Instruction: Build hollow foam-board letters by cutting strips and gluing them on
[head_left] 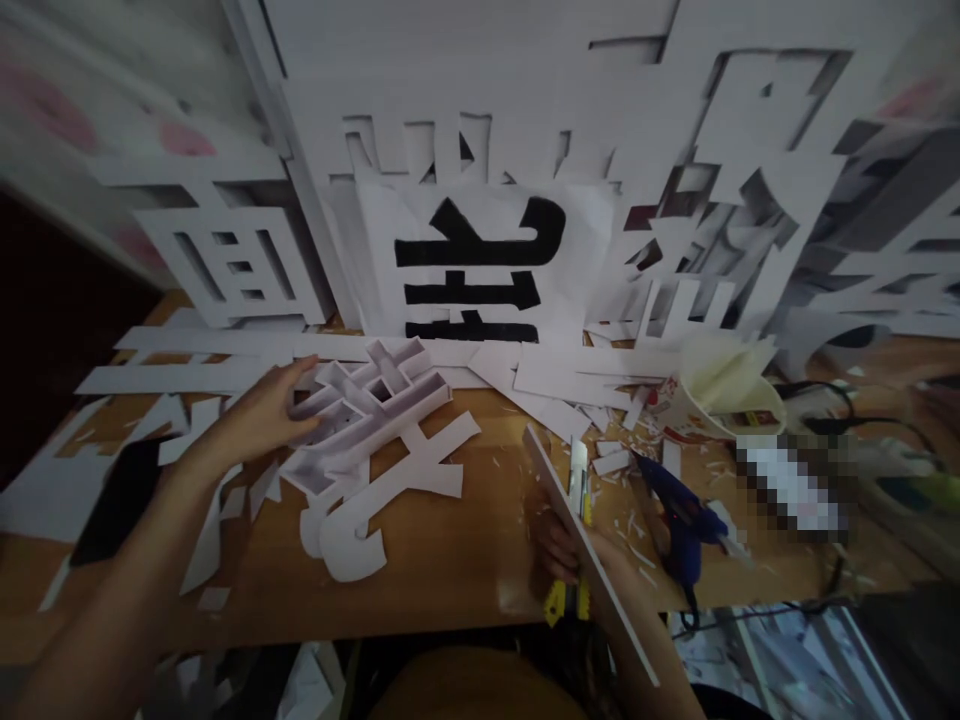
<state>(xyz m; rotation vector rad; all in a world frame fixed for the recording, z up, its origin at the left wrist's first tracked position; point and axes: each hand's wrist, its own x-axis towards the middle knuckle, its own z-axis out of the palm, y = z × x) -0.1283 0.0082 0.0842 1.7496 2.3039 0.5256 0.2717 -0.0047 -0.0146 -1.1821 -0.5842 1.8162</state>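
My left hand (281, 408) grips the left end of a hollow white foam-board character (375, 400), whose thin upright walls form open channels. Flat white character cutouts (431, 460) lie beside and partly under it on the table. My right hand (556, 548) is closed around a long white foam-board strip (600, 575), held on a slant. A yellow utility knife (559, 603) is in the same hand, partly hidden by the strip and fingers. Its blade end points away from me.
A blue glue gun (679, 520) lies to the right, near a paper cup (720, 395) and white scraps (611, 460). At the back lean a sheet with a black printed character (480, 255) and cut-out boards (757, 110). The wooden table edge (450, 632) is close to me.
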